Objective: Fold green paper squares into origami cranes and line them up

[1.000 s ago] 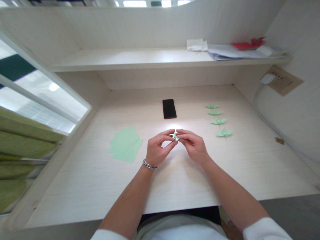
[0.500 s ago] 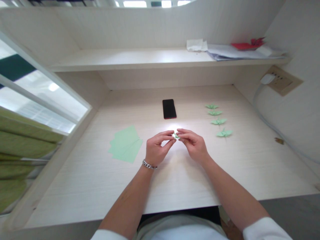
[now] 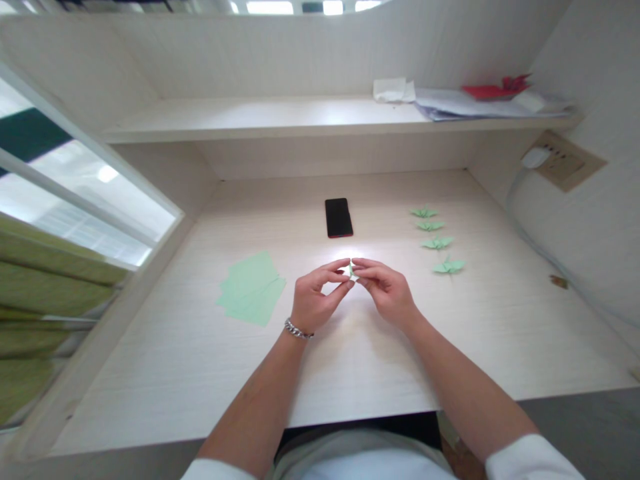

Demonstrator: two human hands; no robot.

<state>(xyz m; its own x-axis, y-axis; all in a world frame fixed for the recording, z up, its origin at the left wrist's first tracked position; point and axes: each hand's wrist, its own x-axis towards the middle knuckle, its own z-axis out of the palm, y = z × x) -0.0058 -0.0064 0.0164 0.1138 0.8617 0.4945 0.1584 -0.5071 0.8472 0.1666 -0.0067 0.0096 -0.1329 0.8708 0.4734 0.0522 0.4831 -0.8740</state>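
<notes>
Between my fingertips is a small piece of folded green paper (image 3: 351, 271), held above the desk and mostly covered by the fingers. My left hand (image 3: 319, 293) pinches it from the left, with a silver chain bracelet (image 3: 299, 329) at the wrist. From the other side my right hand (image 3: 386, 288) pinches it too, the index fingertips of both hands nearly meeting. Several green paper cranes (image 3: 449, 267) stand in a column to the right. On the left lies a fanned stack of green paper squares (image 3: 253, 290).
A black phone (image 3: 339, 217) lies on the desk (image 3: 200, 373) beyond my hands. Papers (image 3: 460, 105) and a red paper crane (image 3: 514, 83) rest on the shelf (image 3: 250, 113). At right, a white charger (image 3: 536, 158) with a cable sits in the wall socket (image 3: 570, 163).
My fingers have shifted slightly around the folded paper, which now looks more upright and narrower. The index fingertips have come closer together. Everything else has stayed in place.
</notes>
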